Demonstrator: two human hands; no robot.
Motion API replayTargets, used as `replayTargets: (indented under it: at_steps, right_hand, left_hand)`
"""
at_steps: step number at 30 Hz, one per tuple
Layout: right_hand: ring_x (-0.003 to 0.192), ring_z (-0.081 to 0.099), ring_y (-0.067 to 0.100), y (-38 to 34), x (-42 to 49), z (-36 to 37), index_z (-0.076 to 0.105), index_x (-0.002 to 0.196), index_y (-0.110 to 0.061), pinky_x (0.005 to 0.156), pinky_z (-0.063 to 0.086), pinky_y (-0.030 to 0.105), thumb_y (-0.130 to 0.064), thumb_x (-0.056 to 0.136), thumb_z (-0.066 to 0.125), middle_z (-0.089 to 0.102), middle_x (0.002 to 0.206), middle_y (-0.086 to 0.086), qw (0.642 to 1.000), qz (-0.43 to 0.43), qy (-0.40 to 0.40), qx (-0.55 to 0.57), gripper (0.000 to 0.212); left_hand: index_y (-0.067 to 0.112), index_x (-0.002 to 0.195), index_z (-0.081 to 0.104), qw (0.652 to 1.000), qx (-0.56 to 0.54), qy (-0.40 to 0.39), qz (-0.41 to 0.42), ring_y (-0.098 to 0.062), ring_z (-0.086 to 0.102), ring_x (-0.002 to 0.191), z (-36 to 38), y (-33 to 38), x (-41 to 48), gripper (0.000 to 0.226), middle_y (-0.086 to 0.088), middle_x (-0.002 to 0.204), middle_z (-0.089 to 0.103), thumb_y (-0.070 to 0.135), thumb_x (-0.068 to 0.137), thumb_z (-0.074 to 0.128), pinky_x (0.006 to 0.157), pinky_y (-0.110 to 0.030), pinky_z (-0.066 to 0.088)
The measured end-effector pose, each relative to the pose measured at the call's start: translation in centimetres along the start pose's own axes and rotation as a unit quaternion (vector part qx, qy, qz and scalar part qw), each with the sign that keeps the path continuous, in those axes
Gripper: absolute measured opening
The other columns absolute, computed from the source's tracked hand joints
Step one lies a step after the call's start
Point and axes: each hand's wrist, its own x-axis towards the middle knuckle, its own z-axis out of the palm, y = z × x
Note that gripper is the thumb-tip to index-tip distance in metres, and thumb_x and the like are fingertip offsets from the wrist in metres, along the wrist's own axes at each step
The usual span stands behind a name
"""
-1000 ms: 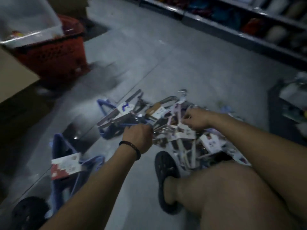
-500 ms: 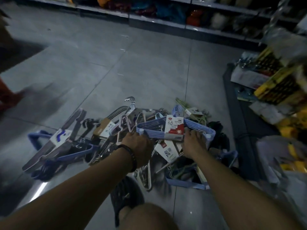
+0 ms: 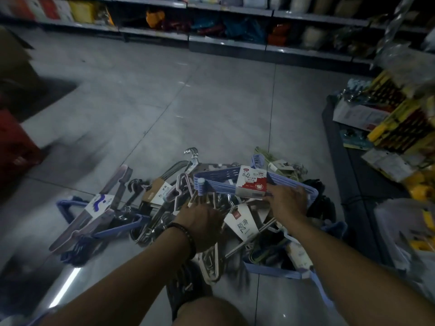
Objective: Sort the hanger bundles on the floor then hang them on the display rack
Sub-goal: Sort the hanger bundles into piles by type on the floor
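Observation:
A heap of hanger bundles [image 3: 164, 203] lies on the grey tiled floor in front of me. On top is a bundle of blue hangers [image 3: 219, 182] with a red-and-white label [image 3: 253, 183]. My right hand [image 3: 287, 203] grips this bundle at its right side, just past the label. My left hand [image 3: 200, 224], with a dark bead bracelet on the wrist, reaches into the pile below the blue bundle's left end; its fingers are hidden among white and metal hangers. A purple-grey bundle [image 3: 94, 208] with a white label lies at the left of the pile.
A low dark shelf base [image 3: 348, 175] with yellow packets and boxes stands to the right. Stocked shelves [image 3: 235, 31] run along the back. A red basket [image 3: 14, 142] is at the left edge. My sandalled foot [image 3: 186, 285] and knee are under my arms.
My view swung right and up, away from the red basket. My right hand took hold of the blue labelled bundle on top of the pile. My left hand stayed in the pile.

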Motion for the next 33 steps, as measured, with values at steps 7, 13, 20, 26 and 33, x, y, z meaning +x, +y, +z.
replayTargets:
  at_steps: [7, 13, 20, 26, 33]
  right_hand:
    - [0.064, 0.067, 0.026, -7.3, -4.4, -10.5, 0.073, 0.094, -0.020, 0.055, 0.053, 0.034, -0.033, 0.093, 0.074, 0.074, 0.084, 0.002, 0.969, -0.137, 0.179, 0.102, 0.013]
    - [0.057, 0.066, 0.027, -18.9, -8.6, -19.0, 0.074, 0.089, -0.020, 0.055, 0.052, 0.032, -0.043, 0.097, 0.064, 0.071, 0.076, 0.003, 0.918, -0.319, 0.229, 0.060, 0.026]
    - [0.087, 0.070, 0.023, -31.8, -14.9, -23.5, 0.072, 0.107, -0.024, 0.079, 0.059, 0.038, -0.046, 0.098, 0.059, 0.074, 0.102, -0.002, 0.907, -0.409, 0.008, 0.095, 0.027]
    - [0.102, 0.061, 0.030, -39.1, -16.4, -21.7, 0.047, 0.139, -0.021, 0.084, 0.052, 0.038, -0.038, 0.091, 0.072, 0.057, 0.122, 0.009, 0.892, -0.329, 0.047, 0.306, 0.057]
    - [0.104, 0.062, 0.025, -47.7, -20.5, -12.8, 0.058, 0.130, -0.023, 0.089, 0.054, 0.039, -0.053, 0.106, 0.047, 0.062, 0.130, 0.010, 0.832, -0.169, -0.354, 0.391, 0.040]
  left_hand:
    - [0.027, 0.122, 0.067, 0.859, -0.489, 0.093, -0.116, -0.015, 0.068, 0.094, -1.8, -3.1, -3.4, 0.059, 0.005, 0.113, 0.073, 0.073, 0.086, 0.064, 0.078, -0.033, 0.060]
    - [0.019, 0.127, 0.070, 0.536, -0.809, 0.232, -0.070, -0.030, 0.076, 0.105, -6.6, -4.9, -10.9, 0.048, -0.008, 0.117, 0.078, 0.055, 0.096, 0.065, 0.090, -0.047, 0.060]
    - [0.004, 0.125, 0.065, 0.416, -0.814, 0.379, -0.143, -0.034, 0.077, 0.091, -5.1, -13.7, -21.6, 0.029, -0.021, 0.111, 0.077, 0.023, 0.106, 0.059, 0.074, -0.045, 0.064]
    - [0.007, 0.124, 0.065, 0.550, -0.718, 0.378, -0.200, -0.032, 0.076, 0.099, 0.2, -23.7, -33.6, 0.028, -0.020, 0.119, 0.075, 0.022, 0.100, 0.066, 0.083, -0.046, 0.064]
    - [0.008, 0.125, 0.064, 0.549, -0.704, 0.380, -0.244, -0.023, 0.073, 0.087, 7.9, -30.5, -40.4, 0.032, -0.020, 0.109, 0.075, 0.030, 0.106, 0.051, 0.088, -0.049, 0.061]
